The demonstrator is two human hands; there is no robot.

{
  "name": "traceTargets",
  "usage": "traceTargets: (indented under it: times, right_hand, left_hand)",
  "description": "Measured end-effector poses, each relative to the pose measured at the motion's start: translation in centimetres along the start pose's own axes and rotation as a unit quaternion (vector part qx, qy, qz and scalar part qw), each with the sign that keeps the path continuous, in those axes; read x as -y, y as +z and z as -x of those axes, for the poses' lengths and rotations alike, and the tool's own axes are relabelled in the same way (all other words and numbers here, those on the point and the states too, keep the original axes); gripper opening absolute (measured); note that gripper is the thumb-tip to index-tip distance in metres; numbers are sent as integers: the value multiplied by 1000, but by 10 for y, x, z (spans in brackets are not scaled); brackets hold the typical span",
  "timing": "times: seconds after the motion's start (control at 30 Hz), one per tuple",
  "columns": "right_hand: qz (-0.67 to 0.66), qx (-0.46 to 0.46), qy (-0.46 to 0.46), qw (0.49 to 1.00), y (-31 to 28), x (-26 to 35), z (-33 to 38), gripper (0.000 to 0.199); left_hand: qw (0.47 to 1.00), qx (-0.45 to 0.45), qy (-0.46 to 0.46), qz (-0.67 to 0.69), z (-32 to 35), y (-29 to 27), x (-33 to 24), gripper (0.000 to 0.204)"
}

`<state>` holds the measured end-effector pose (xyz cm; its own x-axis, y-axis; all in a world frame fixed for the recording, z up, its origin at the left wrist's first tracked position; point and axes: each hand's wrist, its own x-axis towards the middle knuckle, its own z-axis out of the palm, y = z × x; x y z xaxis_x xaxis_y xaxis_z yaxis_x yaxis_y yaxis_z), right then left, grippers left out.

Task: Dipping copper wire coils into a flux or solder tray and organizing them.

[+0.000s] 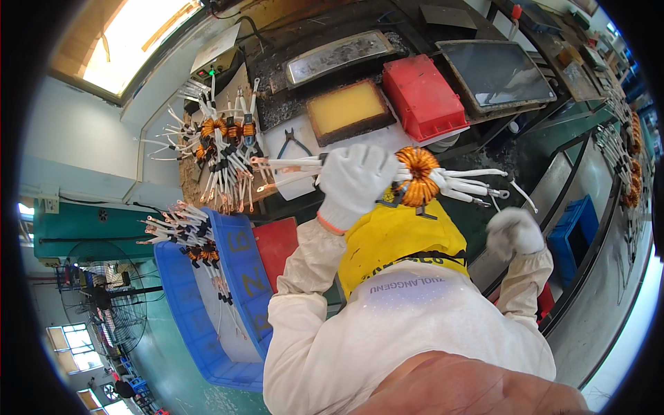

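My left hand, in a white glove, is closed around the white leads beside a copper-wound ring coil. The coil hangs just right of the fingers, over my yellow apron. Bare copper ends of some leads stick out to the left of the glove; other white leads with metal lugs stretch to the right. My right hand, also gloved in white, is raised below the tips of those right-hand leads and apart from the coil. Motion smears its fingers.
Cutting pliers lie on white paper near a tray of yellow material, a red plastic bin and a silver-surfaced trough. Several coils are piled at the bench's left. A blue crate with more coils stands lower left.
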<state>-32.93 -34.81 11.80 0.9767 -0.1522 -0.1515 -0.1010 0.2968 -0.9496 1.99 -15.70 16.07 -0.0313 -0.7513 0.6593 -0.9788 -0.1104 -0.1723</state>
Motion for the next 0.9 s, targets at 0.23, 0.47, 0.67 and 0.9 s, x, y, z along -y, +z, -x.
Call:
traceTargets:
  times: [0.23, 0.47, 0.67, 0.9]
  right_hand:
    - [409, -113, -60, 904, 34, 34, -110, 70]
    - [14, -90, 86, 992, 46, -14, -125, 59]
    - [390, -240, 17, 889, 52, -17, -128, 55]
    - [448, -201, -1, 871, 59, -47, -125, 52]
  left_hand:
    - [995, 33, 84, 48, -4, 12, -50, 25]
    - [992, -47, 104, -49, 20, 21, -41, 32]
    - [993, -21, -30, 110, 76, 4, -24, 38]
    - [406, 14, -608, 682, 141, 37, -40, 29]
